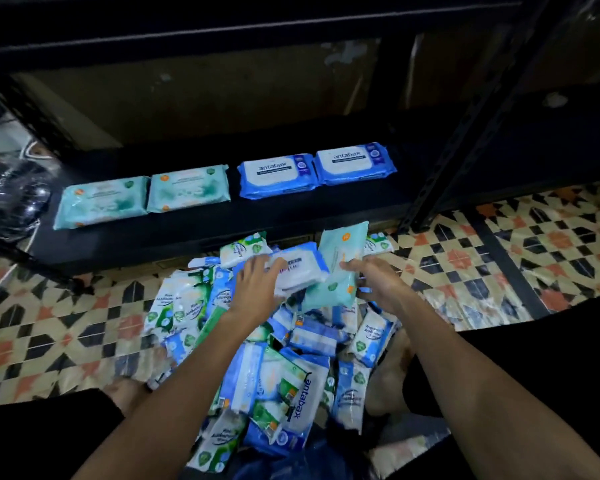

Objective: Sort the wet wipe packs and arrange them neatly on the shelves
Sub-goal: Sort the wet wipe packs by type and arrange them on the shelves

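A heap of wet wipe packs [274, 372], blue, green and white, lies on the floor in front of me. Above it my left hand [257, 289] grips a blue and white pack [302, 268]. Beside it my right hand [374, 282] holds a teal pack [340, 258] tilted upright. On the low black shelf [222, 223] two teal packs [142, 197] lie side by side at the left. Two blue packs [317, 169] lie side by side to their right.
A black perforated shelf post [465, 133] slants down at the right onto the patterned tile floor [499, 265]. A dark shiny bag [11, 199] sits at the shelf's left end. An upper shelf board [222, 32] overhangs. My knees frame the heap.
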